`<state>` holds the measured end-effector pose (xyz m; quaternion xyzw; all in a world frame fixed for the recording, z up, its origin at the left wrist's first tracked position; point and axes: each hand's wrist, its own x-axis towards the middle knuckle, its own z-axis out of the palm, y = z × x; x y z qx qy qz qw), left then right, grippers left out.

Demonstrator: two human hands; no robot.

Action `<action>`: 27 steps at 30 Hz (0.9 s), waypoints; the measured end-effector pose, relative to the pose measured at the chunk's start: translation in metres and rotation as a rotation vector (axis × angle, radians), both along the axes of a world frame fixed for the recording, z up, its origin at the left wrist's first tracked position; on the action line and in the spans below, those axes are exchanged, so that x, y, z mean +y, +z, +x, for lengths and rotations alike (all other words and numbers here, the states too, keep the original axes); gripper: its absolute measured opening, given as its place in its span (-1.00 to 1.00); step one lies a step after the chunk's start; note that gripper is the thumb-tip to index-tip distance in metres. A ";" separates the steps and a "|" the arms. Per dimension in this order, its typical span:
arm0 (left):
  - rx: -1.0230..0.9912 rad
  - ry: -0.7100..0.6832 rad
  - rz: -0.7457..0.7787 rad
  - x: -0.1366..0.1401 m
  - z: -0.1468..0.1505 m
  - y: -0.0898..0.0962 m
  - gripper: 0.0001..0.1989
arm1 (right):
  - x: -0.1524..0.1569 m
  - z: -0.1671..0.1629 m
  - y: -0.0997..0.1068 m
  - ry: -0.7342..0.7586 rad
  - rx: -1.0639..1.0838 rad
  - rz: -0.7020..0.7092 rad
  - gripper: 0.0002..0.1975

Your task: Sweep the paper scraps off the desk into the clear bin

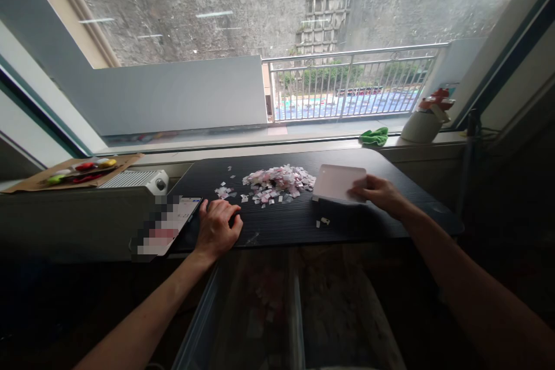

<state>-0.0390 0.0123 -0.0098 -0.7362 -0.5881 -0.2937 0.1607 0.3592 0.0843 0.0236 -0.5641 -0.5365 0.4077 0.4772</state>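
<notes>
A heap of small pale pink and white paper-like pieces lies on the black table, with a few strays around it. My right hand grips the right side of a pale pink, flat rectangular tray or lid, tilted beside the heap; its exact kind is unclear. My left hand rests at the table's near-left part, fingers loosely bent and thumb apart, holding nothing visible. Close by its fingertips is a phone or tablet with a lit screen, partly blurred out. Two small scraps lie before the tray.
Below the table's near edge stands a clear plastic bin with similar pieces dimly visible. A green cloth and a white jug sit on the windowsill. At left, brown paper carries colourful items beside a white heater.
</notes>
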 end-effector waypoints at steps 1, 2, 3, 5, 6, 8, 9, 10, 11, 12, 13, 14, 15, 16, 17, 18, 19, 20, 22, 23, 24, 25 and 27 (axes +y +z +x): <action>0.000 -0.001 0.002 0.000 0.000 0.000 -0.80 | 0.003 -0.003 0.000 0.003 0.000 -0.006 -0.79; 0.001 -0.003 0.005 0.000 0.000 0.000 -0.80 | 0.006 -0.006 0.000 0.013 -0.001 -0.016 -0.79; 0.002 -0.005 0.008 0.000 0.000 -0.001 -0.80 | 0.007 -0.009 0.000 0.028 -0.001 -0.030 -0.79; 0.005 -0.007 0.017 0.000 -0.001 -0.001 -0.80 | 0.004 -0.010 0.000 0.066 -0.002 -0.063 -0.79; 0.007 -0.007 0.020 0.000 -0.001 -0.001 -0.80 | 0.001 -0.009 0.001 0.086 -0.003 -0.080 -0.79; 0.008 -0.007 0.020 0.000 -0.001 -0.001 -0.79 | -0.010 -0.006 0.003 0.120 -0.006 -0.109 -0.78; 0.007 -0.007 0.019 0.001 -0.001 -0.001 -0.79 | -0.015 -0.005 0.005 0.141 -0.009 -0.126 -0.76; 0.006 -0.007 0.017 0.001 -0.001 -0.001 -0.79 | -0.021 -0.003 0.007 0.168 -0.012 -0.144 -0.75; 0.005 -0.006 0.015 0.001 -0.002 -0.001 -0.79 | -0.025 -0.002 0.009 0.198 -0.015 -0.165 -0.73; 0.005 -0.005 0.014 0.001 -0.002 -0.001 -0.79 | -0.029 -0.001 0.010 0.228 -0.016 -0.186 -0.71; 0.006 -0.005 0.014 0.001 -0.002 -0.001 -0.79 | -0.032 -0.001 0.012 0.252 -0.014 -0.204 -0.70; 0.007 -0.004 0.015 0.001 -0.002 -0.001 -0.79 | -0.034 -0.001 0.013 0.265 -0.009 -0.217 -0.68; 0.008 -0.004 0.016 0.001 -0.001 -0.001 -0.78 | -0.034 0.000 0.014 0.264 -0.002 -0.225 -0.67; 0.009 -0.004 0.018 0.001 -0.001 -0.001 -0.78 | -0.035 0.000 0.014 0.256 0.003 -0.229 -0.66; 0.010 -0.004 0.021 0.001 -0.001 -0.001 -0.78 | -0.034 0.000 0.015 0.249 0.005 -0.232 -0.65; 0.010 -0.004 0.024 0.001 -0.001 -0.001 -0.78 | -0.034 0.000 0.015 0.247 0.001 -0.236 -0.64; 0.009 -0.004 0.027 0.001 -0.001 -0.002 -0.79 | -0.034 -0.001 0.015 0.252 -0.006 -0.244 -0.64; 0.008 -0.004 0.029 0.001 -0.002 -0.002 -0.79 | -0.034 -0.001 0.015 0.268 -0.015 -0.254 -0.64; 0.005 -0.004 0.029 0.001 -0.002 -0.002 -0.79 | -0.035 -0.002 0.015 0.312 -0.027 -0.280 -0.64; 0.004 -0.004 0.028 0.001 -0.002 -0.002 -0.79 | -0.036 -0.003 0.015 0.332 -0.029 -0.292 -0.63; 0.004 -0.004 0.026 0.001 -0.002 -0.002 -0.78 | -0.038 -0.003 0.015 0.348 -0.029 -0.303 -0.62; 0.005 -0.004 0.024 0.001 -0.002 -0.002 -0.78 | -0.039 -0.004 0.015 0.363 -0.029 -0.312 -0.61; 0.007 -0.004 0.021 0.001 -0.002 -0.002 -0.78 | -0.042 -0.004 0.016 0.392 -0.031 -0.325 -0.58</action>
